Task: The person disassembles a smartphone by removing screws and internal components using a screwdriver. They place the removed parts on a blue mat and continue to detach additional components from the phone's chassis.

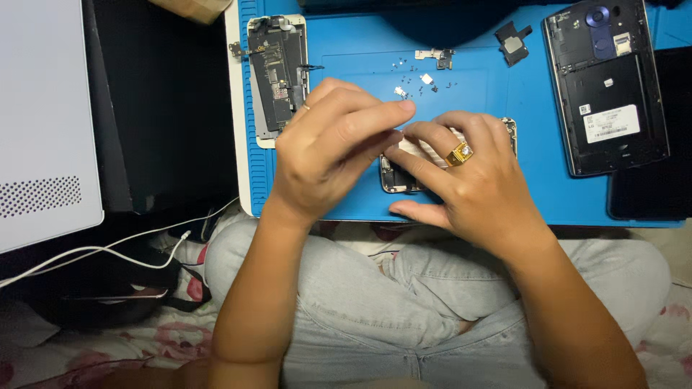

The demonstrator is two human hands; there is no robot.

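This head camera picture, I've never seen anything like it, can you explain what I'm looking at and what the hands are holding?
The camera sits on a person's head, looking down at their lap and two bare hands. A blue work mat carries opened phones. The left hand and the right hand, which wears a gold ring, meet over a small opened phone, fingertips pinching at it. Another opened phone lies upper left, a larger black one upper right. Tiny screws lie between them.
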